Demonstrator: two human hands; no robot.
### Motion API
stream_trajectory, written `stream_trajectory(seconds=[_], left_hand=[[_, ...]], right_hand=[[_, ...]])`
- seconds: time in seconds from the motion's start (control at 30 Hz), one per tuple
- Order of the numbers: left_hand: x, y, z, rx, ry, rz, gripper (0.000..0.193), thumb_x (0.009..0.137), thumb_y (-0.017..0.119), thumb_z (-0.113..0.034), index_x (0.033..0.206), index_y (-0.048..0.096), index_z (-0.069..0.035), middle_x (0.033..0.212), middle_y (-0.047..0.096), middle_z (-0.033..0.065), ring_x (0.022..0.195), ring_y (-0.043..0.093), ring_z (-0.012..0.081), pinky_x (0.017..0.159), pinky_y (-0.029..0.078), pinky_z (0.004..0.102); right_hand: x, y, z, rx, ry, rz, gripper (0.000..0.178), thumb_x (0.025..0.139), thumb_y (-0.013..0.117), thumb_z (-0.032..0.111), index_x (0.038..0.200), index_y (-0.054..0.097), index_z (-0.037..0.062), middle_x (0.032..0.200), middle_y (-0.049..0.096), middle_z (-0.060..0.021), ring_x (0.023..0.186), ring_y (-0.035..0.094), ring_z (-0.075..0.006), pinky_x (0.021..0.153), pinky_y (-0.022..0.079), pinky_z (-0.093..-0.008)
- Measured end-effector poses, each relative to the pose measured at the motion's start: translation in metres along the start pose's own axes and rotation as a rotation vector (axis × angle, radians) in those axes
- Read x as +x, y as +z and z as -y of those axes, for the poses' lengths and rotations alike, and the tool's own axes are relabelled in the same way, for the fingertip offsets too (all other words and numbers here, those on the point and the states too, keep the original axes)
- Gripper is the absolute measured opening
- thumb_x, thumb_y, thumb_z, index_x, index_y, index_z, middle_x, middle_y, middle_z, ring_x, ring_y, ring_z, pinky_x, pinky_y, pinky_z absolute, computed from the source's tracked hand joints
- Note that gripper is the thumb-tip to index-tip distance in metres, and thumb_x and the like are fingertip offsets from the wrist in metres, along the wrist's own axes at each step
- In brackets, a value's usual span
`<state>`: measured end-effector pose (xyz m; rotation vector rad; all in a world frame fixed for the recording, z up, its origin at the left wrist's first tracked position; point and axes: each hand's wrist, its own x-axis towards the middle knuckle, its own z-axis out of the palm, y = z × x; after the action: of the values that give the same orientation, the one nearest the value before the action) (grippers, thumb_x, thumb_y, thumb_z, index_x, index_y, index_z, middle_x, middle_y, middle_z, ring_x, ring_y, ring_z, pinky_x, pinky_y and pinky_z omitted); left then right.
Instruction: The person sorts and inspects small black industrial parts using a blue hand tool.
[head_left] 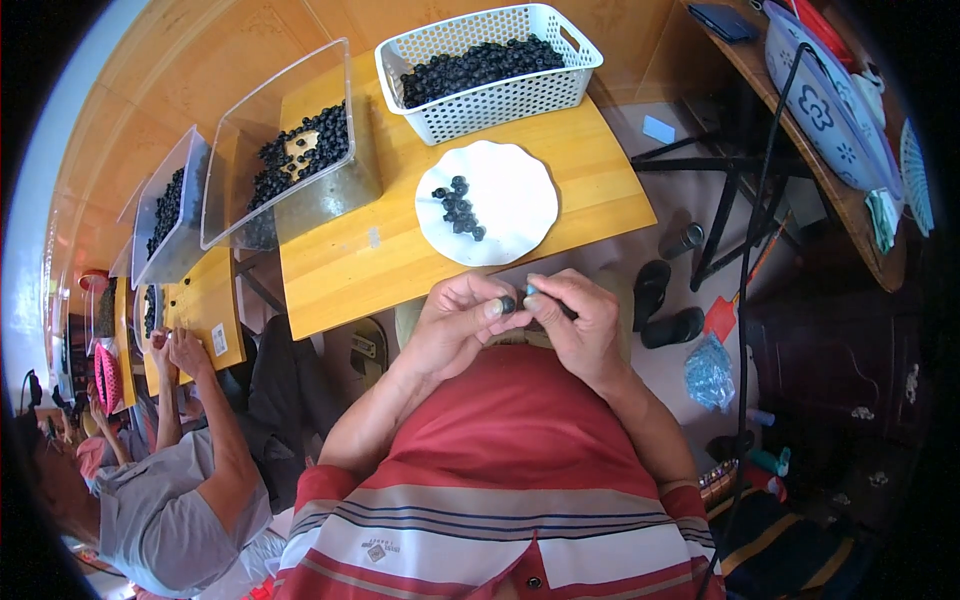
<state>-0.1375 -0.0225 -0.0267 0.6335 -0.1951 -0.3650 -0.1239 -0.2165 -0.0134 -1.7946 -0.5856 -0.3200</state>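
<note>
Over my lap, just below the table's near edge, both hands are raised close together. My left hand (462, 318) pinches a small round black piece (507, 304) between thumb and fingertips. In my right hand (578, 315) is a slim dark object with a light blue tip (531, 289), mostly hidden by the fingers; its kind I cannot make out. The blue tip points toward the black piece, with a small gap between them. Beyond my hands, a white scalloped plate (520, 215) carries several similar black pieces (459, 208) on its left half.
A white perforated basket (500, 122) and a clear plastic bin (335, 200) on the wooden table (340, 290) hold many black pieces. Another clear bin (185, 245) stands further left. A co-worker (185, 490) sits at left, hands over another table. A black cable (748, 300) hangs at right.
</note>
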Motion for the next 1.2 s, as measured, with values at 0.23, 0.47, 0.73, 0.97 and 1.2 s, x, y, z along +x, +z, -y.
stream_trajectory(seconds=[0.23,0.47,0.73,0.97,1.2], left_hand=[[-0.001,0.003,-0.003,0.065,-0.009,-0.087,0.004,0.096,0.064,-0.006,0.100,0.065,-0.005,0.091,0.060,0.0076,0.086,0.060,0.0151,0.094,0.057,0.0375],[-0.001,0.000,-0.002,-0.005,-0.004,-0.052,0.012,0.097,0.063,-0.004,0.108,0.066,0.000,0.110,0.068,0.0125,0.100,0.069,0.0216,0.094,0.059,0.0386],[0.003,-0.003,-0.001,-0.012,-0.028,-0.062,0.015,0.097,0.063,-0.005,0.111,0.065,-0.001,0.110,0.069,0.0126,0.099,0.069,0.0220,0.091,0.059,0.0374],[0.002,-0.006,0.006,0.131,-0.063,-0.057,0.010,0.095,0.064,0.000,0.105,0.063,-0.002,0.108,0.070,0.0123,0.095,0.069,0.0182,0.086,0.059,0.0332],[0.006,-0.003,0.004,0.091,-0.131,-0.008,0.020,0.092,0.067,0.003,0.095,0.051,-0.007,0.107,0.071,0.0136,0.091,0.069,0.0167,0.082,0.060,0.0310]], right_hand=[[-0.004,-0.004,0.006,0.083,0.067,0.014,0.022,0.090,0.073,0.007,0.108,0.069,-0.0038,0.093,0.071,-0.0142,0.080,0.068,-0.0216,0.071,0.052,-0.0299],[-0.005,-0.004,0.008,0.086,0.010,0.042,0.023,0.090,0.074,0.009,0.108,0.068,-0.0032,0.091,0.070,-0.0136,0.079,0.067,-0.0209,0.070,0.052,-0.0296],[-0.005,-0.002,0.004,0.080,0.002,0.005,0.024,0.087,0.077,0.012,0.104,0.067,-0.0031,0.088,0.068,-0.0155,0.076,0.068,-0.0248,0.066,0.053,-0.0328],[-0.002,0.000,0.007,0.131,0.018,0.039,0.023,0.085,0.079,0.010,0.101,0.068,-0.0026,0.086,0.067,-0.0129,0.075,0.067,-0.0214,0.065,0.051,-0.0309],[0.002,-0.003,0.004,0.434,0.180,0.114,0.013,0.090,0.073,0.009,0.097,0.072,-0.0018,0.083,0.066,-0.0060,0.068,0.061,-0.0101,0.060,0.046,-0.0242]])
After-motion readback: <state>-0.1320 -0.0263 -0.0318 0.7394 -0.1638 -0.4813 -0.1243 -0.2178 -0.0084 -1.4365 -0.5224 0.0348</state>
